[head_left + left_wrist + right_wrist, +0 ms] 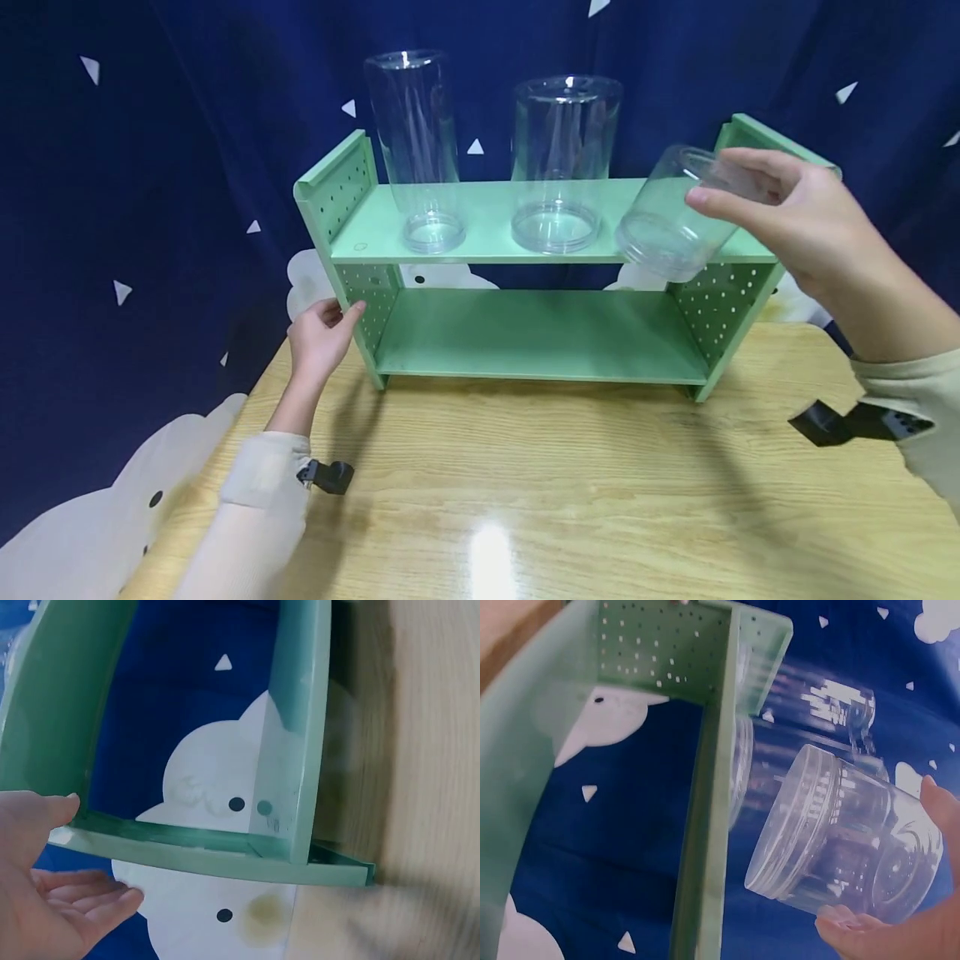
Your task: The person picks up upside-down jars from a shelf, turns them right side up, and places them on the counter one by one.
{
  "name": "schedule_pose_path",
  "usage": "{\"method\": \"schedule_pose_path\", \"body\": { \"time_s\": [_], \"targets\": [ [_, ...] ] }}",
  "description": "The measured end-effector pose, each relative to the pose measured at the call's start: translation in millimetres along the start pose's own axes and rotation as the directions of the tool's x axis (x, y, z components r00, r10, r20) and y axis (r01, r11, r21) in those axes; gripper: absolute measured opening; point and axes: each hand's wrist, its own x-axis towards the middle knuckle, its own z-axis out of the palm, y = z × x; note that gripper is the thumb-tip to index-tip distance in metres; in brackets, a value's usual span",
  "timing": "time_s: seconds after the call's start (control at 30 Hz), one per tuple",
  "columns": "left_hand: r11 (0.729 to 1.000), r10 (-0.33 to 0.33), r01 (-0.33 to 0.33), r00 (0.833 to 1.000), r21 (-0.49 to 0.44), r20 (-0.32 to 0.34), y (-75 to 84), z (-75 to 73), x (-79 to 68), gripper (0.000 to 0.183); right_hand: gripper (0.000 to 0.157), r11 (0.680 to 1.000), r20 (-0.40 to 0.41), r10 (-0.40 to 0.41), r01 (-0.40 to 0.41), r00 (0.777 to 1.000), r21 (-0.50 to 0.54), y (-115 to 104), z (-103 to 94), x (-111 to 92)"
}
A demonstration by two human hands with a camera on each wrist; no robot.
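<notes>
Right fingers (pixel 765 158) clamp a jar (pixel 667 221), long axis slanting leftward, ringed end lowest; left fingers (pixel 97 915) straddle a shelf (pixel 540 333).

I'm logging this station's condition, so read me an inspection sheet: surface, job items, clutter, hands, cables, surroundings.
Surface: wood-grain table, with a bright glare spot near the front.
Job items: green two-tier shelf; tall jar and wide jar standing on its upper tier; shorter jar held tilted. All three are clear.
Clutter: nothing seen.
Hands: right hand grips the shorter jar; left hand has thumb and fingers either side of the shelf's left side panel, firmness unclear.
Cables: nothing seen.
Surroundings: dark blue curtain with white triangles and cloud shapes.
</notes>
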Motion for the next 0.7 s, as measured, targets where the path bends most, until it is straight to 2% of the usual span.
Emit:
{"method": "schedule_pose_path", "body": {
  "time_s": [0.17, 0.2, 0.27, 0.33, 0.43, 0.53, 0.6, 0.7],
  "targets": [
    [1.000, 0.002, -0.002, 1.000, -0.020, -0.006, 3.5, -1.8, -13.1, 0.064, 0.073, 0.999, 0.014, -0.030, 0.030, 0.999, 0.043, 5.4, 11.6, -13.3],
    [1.000, 0.003, -0.004, 1.000, -0.024, -0.011, 4.2, -1.8, -16.3, 0.066, 0.071, 0.997, 0.006, -0.037, 0.037, 0.999, 0.074, 7.5, 14.6, -15.6],
    [0.999, 0.001, -0.002, 1.000, -0.038, -0.025, 6.9, -1.3, -22.5, 0.069, 0.069, 0.978, -0.011, -0.063, 0.064, 0.998, 0.199, 13.6, 20.2, -20.5],
    [0.998, 0.001, -0.004, 0.999, -0.055, -0.046, 9.3, 0.1, -28.4, 0.074, 0.067, 0.934, -0.031, -0.092, 0.097, 0.995, 0.345, 20.4, 26.0, -26.8],
    [0.996, 0.032, -0.040, 0.995, -0.078, -0.097, 14.7, 2.6, -35.3, 0.081, 0.068, 0.813, -0.053, -0.154, 0.157, 0.987, 0.560, 30.3, 35.6, -35.7],
    [0.988, 0.114, -0.129, 0.979, -0.085, -0.166, 21.1, 5.6, -40.3, 0.084, 0.068, 0.736, -0.074, -0.205, 0.203, 0.976, 0.646, 38.2, 47.1, -42.9],
    [0.975, 0.182, -0.203, 0.960, -0.084, -0.211, 26.1, 8.0, -44.8, 0.083, 0.069, 0.711, -0.085, -0.225, 0.223, 0.971, 0.667, 43.1, 55.8, -47.6],
    [0.948, 0.279, -0.309, 0.922, -0.079, -0.267, 33.3, 13.1, -52.9, 0.081, 0.069, 0.699, -0.097, -0.244, 0.244, 0.965, 0.672, 49.1, 69.7, -54.9]
  ]
}}
